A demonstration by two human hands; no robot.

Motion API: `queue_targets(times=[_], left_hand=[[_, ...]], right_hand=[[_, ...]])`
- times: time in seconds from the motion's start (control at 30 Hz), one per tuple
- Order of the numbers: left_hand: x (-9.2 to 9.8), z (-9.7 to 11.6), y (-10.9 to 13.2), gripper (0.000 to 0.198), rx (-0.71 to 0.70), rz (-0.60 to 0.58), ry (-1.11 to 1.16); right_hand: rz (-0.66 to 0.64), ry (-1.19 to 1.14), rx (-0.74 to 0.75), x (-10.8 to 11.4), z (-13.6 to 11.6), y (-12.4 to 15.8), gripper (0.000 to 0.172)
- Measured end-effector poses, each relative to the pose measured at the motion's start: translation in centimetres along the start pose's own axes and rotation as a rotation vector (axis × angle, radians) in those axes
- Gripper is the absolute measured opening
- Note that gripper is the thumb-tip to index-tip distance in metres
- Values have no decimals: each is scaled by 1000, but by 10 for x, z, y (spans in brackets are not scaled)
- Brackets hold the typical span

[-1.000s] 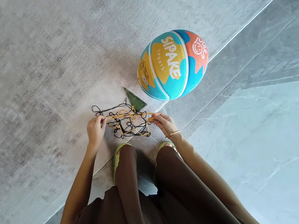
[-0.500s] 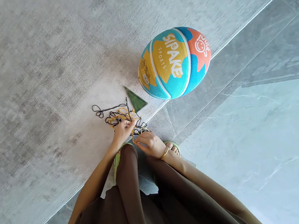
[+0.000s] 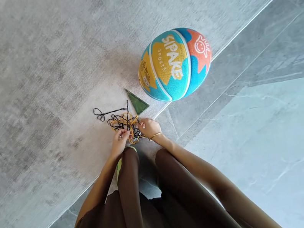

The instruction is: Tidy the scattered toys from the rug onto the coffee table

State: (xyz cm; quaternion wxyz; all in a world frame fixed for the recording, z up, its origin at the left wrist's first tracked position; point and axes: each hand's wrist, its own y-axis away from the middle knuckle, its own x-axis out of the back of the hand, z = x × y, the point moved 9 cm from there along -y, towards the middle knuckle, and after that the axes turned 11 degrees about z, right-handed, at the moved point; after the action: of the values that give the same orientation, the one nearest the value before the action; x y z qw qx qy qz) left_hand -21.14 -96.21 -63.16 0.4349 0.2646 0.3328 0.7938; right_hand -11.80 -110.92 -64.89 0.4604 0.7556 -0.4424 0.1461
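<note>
A tangle of black and orange string lies at the carpet's edge in front of my feet. On its left side my left hand is closed, thumb and forefinger pinching a strand. My right hand reaches in from the other side, fingers curled around strands at the tangle's right edge; its fingertips are partly hidden. One looped black end of the string stretches off to the left over the carpet. Just beyond the tangle lies a dark green triangular piece, close to my right hand but not touched by it.
A colourful basketball sits beyond the triangle, at the border of the grey carpet. Grey tiled floor runs along the right. My knees are close behind my hands.
My right hand has moved forward from near my knee to the tangle's right side. My left hand has drawn back slightly toward me. The orange strand stretched between them has slackened.
</note>
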Motion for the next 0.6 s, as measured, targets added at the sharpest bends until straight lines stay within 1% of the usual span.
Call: queue_targets(times=[0.07,0.13,0.2,0.27,0.37,0.43,0.53,0.57,0.6], left_hand=[[8,-1,0,33,104,43,200],[16,1,-1,31,170,65,342],[24,6,-2,32,193,69,390],[28,11,-3,38,213,54,404],[28,20,-3,45,217,5,349],[26,29,-3,48,156,-23,219],[23,39,-9,53,43,-44,-31],[22,41,-11,53,3,-45,-109],[21,44,-14,53,-47,-44,-191]], right_hand=[[40,-328,-130,2,14,-1,23],[53,-745,-264,6,31,3,33],[43,-1098,-363,14,45,9,40],[49,-1307,-410,28,58,18,42],[85,-1473,-432,52,72,33,39],[84,-1538,-413,66,74,44,35],[71,-1531,-347,81,69,58,21],[75,-1510,-326,84,67,61,23],[79,-1486,-307,87,64,64,28]])
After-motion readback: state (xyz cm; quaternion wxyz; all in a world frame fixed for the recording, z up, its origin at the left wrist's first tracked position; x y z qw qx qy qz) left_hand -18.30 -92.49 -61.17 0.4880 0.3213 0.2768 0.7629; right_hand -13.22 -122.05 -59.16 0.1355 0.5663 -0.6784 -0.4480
